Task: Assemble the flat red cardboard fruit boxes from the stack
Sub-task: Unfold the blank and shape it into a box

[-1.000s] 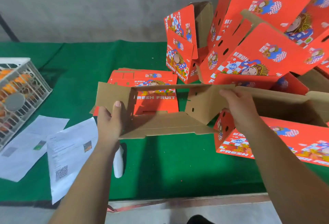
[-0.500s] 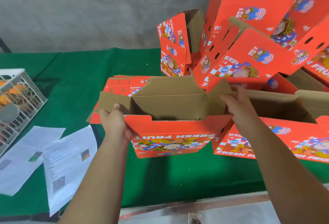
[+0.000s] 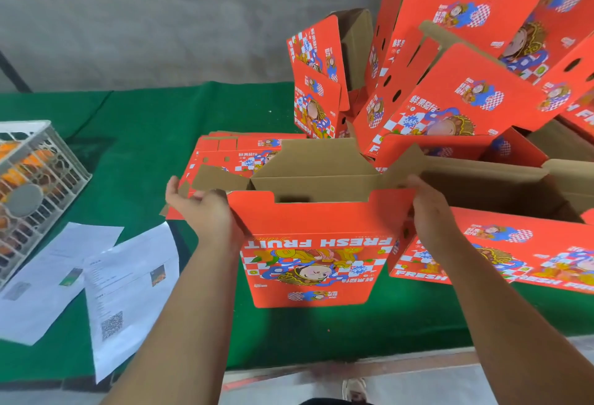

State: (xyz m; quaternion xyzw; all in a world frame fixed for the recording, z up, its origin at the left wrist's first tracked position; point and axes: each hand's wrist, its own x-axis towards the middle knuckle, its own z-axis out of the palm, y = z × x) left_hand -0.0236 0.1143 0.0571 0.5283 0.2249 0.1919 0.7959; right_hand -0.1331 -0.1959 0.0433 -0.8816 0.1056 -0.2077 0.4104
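Currently mid-assembly: the half-opened red printed cardboard fruit box (image 3: 313, 243) is held above the green cloth-covered table (image 3: 144, 134), print upside down, brown top flaps standing open; left hand (image 3: 205, 211) grips the box's left edge, fingers curled around a brown side flap; right hand (image 3: 429, 208) grasps the right edge, fingers wrapped on the opposite flap; the flat stack of red cardboard blanks (image 3: 221, 150) lies just behind, and the pile of finished red boxes (image 3: 466, 89) sits at the right; white plastic crate of oranges (image 3: 35, 179) and white paper sheets (image 3: 128, 282) lie at the left. Step judged: squaring the sleeve open; next move likely calls for folding the end flaps inward and locking them, keeping the walls square.
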